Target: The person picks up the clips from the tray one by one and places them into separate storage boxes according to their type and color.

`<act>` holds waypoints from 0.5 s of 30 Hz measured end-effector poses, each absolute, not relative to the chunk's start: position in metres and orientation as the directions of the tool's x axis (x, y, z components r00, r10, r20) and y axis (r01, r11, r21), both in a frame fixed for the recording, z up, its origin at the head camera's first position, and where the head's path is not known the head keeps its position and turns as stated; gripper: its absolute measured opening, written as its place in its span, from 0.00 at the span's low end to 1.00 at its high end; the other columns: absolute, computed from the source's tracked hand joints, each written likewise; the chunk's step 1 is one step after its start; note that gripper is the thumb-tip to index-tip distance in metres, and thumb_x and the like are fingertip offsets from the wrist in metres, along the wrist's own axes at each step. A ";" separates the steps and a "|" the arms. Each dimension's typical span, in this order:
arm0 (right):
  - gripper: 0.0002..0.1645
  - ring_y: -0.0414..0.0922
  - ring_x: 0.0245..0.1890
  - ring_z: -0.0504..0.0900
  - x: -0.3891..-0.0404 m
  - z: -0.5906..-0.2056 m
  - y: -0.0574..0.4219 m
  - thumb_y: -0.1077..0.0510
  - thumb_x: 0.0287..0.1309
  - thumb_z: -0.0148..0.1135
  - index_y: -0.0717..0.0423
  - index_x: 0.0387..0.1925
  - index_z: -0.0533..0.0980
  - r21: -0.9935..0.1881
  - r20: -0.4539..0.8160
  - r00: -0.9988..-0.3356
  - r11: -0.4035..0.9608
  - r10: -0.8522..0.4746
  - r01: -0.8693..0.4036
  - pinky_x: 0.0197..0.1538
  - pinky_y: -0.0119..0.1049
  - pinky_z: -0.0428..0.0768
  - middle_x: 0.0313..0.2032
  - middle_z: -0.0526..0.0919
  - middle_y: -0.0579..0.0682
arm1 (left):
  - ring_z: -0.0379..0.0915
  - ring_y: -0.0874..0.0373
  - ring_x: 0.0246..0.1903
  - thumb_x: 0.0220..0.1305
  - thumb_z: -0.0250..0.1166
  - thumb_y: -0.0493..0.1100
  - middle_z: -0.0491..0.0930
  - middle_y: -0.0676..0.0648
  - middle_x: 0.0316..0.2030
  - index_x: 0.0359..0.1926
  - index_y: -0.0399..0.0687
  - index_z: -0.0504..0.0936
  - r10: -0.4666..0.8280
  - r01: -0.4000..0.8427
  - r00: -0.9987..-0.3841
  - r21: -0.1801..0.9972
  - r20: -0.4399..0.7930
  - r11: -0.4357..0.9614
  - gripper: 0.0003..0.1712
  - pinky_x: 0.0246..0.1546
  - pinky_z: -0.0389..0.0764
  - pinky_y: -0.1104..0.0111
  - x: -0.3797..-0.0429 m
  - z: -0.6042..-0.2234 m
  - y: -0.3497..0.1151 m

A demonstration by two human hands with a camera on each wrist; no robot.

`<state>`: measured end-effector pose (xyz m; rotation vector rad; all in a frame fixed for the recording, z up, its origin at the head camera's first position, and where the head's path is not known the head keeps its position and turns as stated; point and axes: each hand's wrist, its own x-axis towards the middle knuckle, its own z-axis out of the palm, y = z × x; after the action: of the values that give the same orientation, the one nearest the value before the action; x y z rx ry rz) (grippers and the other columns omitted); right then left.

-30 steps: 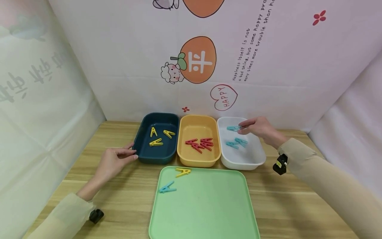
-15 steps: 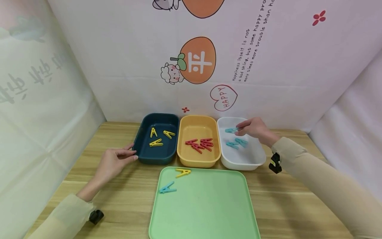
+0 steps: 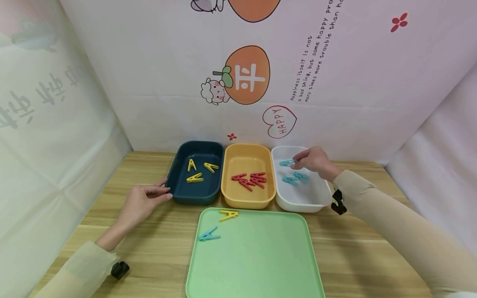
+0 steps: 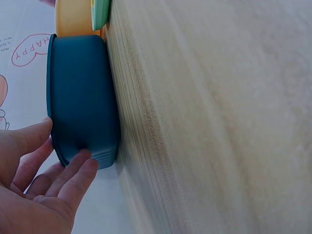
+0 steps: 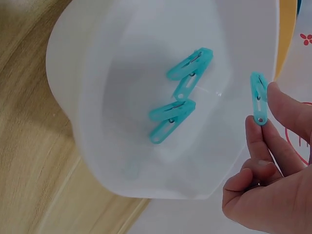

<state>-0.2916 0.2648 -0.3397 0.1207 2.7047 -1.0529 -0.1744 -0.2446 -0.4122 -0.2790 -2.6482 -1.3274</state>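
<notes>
Over the white bin [image 3: 314, 194], my right hand [image 3: 314, 160] pinches a light blue clothespin [image 5: 258, 95] between thumb and fingertips. Two more blue clothespins [image 5: 173, 119] lie on that bin's floor, touching each other. My left hand [image 3: 139, 207] rests its fingers and thumb on the outer left side of the dark blue bin [image 4: 83, 92], which has several yellow clothespins [image 3: 195, 178] inside. Between these bins stands an orange bin [image 3: 247, 203] with several red clothespins [image 3: 246, 184] bunched together.
In front of the bins lies a light green tray [image 3: 257, 256]. A yellow clothespin [image 3: 228, 215] and a blue clothespin [image 3: 209, 234] sit near its left edge. A printed cloth wall [image 3: 167, 82] rises directly behind the bins. The wooden table [image 3: 160, 248] extends to both sides.
My right hand has shifted slightly left and down within the white bin's area, carrying the blue clothespin. The left hand and the other clothespins have stayed put.
</notes>
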 end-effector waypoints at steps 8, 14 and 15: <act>0.33 0.65 0.69 0.68 -0.291 -0.338 0.267 0.54 0.67 0.73 0.65 0.68 0.76 -0.606 -0.235 -0.972 0.782 0.000 0.147 0.71 0.63 0.69 0.69 0.74 0.67 | 0.81 0.43 0.59 0.68 0.75 0.39 0.80 0.39 0.63 0.51 0.34 0.90 0.093 0.235 -0.970 0.777 0.224 0.584 0.15 0.44 0.80 0.82 -0.174 -0.412 -0.245; 0.31 0.65 0.68 0.70 -0.274 -0.324 0.273 0.53 0.65 0.74 0.65 0.65 0.79 -0.605 -0.163 -0.986 0.794 -0.045 0.064 0.69 0.64 0.71 0.65 0.78 0.67 | 0.82 0.43 0.58 0.68 0.75 0.38 0.79 0.39 0.64 0.51 0.34 0.90 0.092 0.233 -0.971 0.774 0.222 0.588 0.14 0.44 0.80 0.82 -0.174 -0.412 -0.244; 0.31 0.65 0.67 0.70 -0.270 -0.322 0.275 0.53 0.65 0.75 0.65 0.64 0.80 -0.609 -0.156 -0.986 0.792 -0.054 0.053 0.68 0.64 0.71 0.64 0.78 0.67 | 0.82 0.43 0.57 0.68 0.75 0.38 0.80 0.39 0.64 0.51 0.34 0.90 0.090 0.232 -0.971 0.774 0.222 0.589 0.14 0.44 0.80 0.82 -0.174 -0.412 -0.244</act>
<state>-0.2695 0.2747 -0.3216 -0.0011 2.8153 -0.9638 -0.1741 -0.2443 -0.4116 -0.2709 -2.6561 -1.3282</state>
